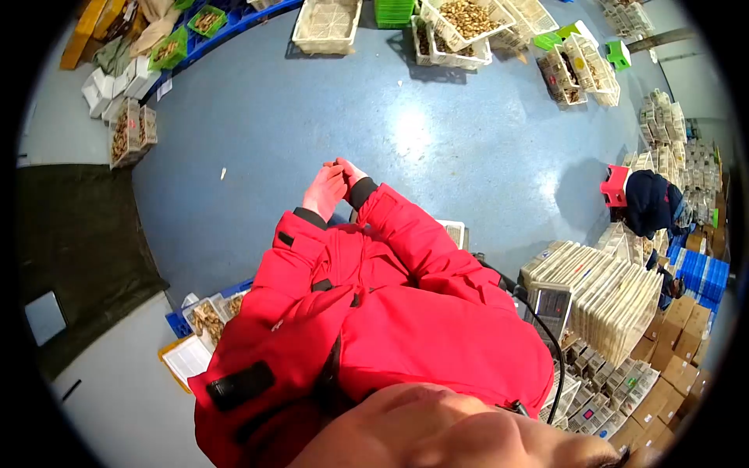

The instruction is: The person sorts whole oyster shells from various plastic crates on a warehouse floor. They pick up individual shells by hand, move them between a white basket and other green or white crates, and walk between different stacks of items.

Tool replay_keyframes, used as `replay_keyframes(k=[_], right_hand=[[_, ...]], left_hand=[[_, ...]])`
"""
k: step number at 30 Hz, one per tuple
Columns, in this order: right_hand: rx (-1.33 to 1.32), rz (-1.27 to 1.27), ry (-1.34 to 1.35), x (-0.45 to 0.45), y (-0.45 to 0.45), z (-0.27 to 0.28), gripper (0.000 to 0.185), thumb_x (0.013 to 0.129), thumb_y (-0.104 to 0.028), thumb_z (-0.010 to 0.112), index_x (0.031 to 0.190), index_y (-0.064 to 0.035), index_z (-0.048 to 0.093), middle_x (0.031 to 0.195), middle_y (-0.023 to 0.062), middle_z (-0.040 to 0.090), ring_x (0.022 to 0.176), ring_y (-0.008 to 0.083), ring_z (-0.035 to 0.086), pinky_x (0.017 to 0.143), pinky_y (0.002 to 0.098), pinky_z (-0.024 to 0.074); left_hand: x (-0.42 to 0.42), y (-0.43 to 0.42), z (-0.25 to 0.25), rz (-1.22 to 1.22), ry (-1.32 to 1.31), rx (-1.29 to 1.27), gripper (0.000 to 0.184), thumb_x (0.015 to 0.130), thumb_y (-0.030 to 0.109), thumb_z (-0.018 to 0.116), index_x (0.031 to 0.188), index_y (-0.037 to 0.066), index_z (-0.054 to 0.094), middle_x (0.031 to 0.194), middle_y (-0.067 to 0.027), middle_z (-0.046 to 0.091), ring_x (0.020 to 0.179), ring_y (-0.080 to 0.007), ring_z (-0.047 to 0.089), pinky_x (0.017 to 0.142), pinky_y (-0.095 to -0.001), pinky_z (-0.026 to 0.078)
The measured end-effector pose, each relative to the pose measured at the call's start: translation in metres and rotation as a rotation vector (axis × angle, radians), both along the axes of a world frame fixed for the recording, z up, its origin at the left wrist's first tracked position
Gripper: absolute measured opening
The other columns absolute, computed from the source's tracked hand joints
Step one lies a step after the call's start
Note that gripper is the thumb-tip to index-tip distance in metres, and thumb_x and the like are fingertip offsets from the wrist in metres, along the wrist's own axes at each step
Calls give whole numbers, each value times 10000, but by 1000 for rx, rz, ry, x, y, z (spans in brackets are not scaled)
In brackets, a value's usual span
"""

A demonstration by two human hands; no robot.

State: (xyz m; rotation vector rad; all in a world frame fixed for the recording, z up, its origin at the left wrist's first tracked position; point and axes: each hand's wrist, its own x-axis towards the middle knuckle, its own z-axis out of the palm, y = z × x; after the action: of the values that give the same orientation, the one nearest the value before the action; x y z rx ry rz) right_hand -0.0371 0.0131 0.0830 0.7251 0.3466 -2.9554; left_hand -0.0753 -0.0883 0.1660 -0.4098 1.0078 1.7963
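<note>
In front of my red jacket (437, 327), my two hands meet at the fingers above the blue floor. My left hand (324, 191) has its fingers bent and pressed together, touching my right hand (353, 171). The right hand's fingers are closed too and partly hidden behind the left. Whatever lies between them, if anything, is too small or hidden to name. Dark cuffs show at both wrists.
White crates of shellfish (466, 19) and an empty-looking white crate (326, 27) stand ahead. Stacked white trays (593, 292) and a scale-like display (551, 303) are at my right. A co-worker in dark clothes (651, 203) bends farther right. Food trays (207, 321) lie at my left.
</note>
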Motion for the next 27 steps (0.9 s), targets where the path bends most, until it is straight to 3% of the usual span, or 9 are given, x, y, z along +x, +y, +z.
replay_keyframes(k=[4, 6, 8, 12, 16, 18, 21, 24, 27], right_hand=[[-55, -18, 35, -38, 100, 8, 384, 856, -387, 531, 1026, -45, 570, 952, 79, 625, 826, 218, 596, 752, 366, 487], [150, -56, -120, -53, 155, 15, 374, 856, -347, 521, 1084, -50, 542, 941, 89, 626, 843, 204, 597, 749, 344, 491], [176, -11, -57, -57, 226, 3, 422, 867, -373, 517, 1163, -73, 487, 1032, 95, 600, 886, 210, 588, 724, 352, 501], [57, -429, -319, -50, 337, -41, 478, 834, -375, 563, 1189, -74, 451, 1075, 146, 581, 824, 244, 613, 674, 355, 519], [67, -582, -268, -30, 427, -31, 479, 849, -373, 547, 1224, -98, 434, 1164, 167, 537, 913, 262, 602, 728, 380, 532], [22, -693, -397, -24, 455, -37, 468, 853, -363, 542, 1231, -106, 443, 1184, 161, 526, 946, 274, 589, 751, 392, 525], [-158, -780, -493, -25, 497, -73, 440, 857, -337, 531, 1224, -105, 460, 1199, 156, 519, 976, 302, 571, 794, 421, 502], [-269, -799, -611, -55, 554, -121, 443, 851, -319, 539, 1229, -103, 457, 1207, 163, 509, 1018, 295, 547, 813, 438, 485], [-127, -625, -370, -83, 620, -116, 512, 807, -320, 612, 1215, -57, 448, 1164, 184, 531, 989, 300, 560, 802, 418, 493]], left_hand=[[-50, 93, 1, -128, -6, 74, 394, 899, 339, 455, 1153, 41, 493, 1171, -97, 510, 1125, -208, 457, 961, -323, 367], [-80, 144, -19, -301, 3, 102, 389, 904, 333, 446, 1138, 27, 497, 1156, -103, 526, 1108, -231, 482, 932, -337, 397], [-105, 195, -8, -414, 32, 202, 398, 886, 346, 481, 1125, 29, 507, 1147, -101, 541, 1073, -228, 509, 909, -329, 407], [-157, 305, -17, -415, -62, 60, 406, 882, 367, 490, 1117, 39, 528, 1130, -93, 566, 1052, -212, 526, 883, -315, 416], [-201, 410, -22, -535, -53, -8, 432, 872, 389, 503, 1126, 42, 529, 1141, -90, 566, 1040, -203, 533, 878, -324, 420], [-206, 454, -31, -612, -111, 52, 425, 882, 393, 484, 1116, 42, 535, 1146, -84, 564, 1038, -203, 537, 865, -316, 429], [-210, 522, -73, -642, -165, 86, 457, 869, 419, 492, 1133, 50, 541, 1134, -83, 573, 1042, -211, 530, 900, -346, 406], [-231, 580, -66, -649, -111, -5, 461, 863, 420, 504, 1124, 42, 542, 1099, -85, 585, 1017, -216, 544, 887, -347, 416], [-267, 619, -61, -622, -8, 110, 485, 873, 438, 473, 1161, 51, 514, 1150, -85, 559, 1059, -213, 522, 912, -348, 396]])
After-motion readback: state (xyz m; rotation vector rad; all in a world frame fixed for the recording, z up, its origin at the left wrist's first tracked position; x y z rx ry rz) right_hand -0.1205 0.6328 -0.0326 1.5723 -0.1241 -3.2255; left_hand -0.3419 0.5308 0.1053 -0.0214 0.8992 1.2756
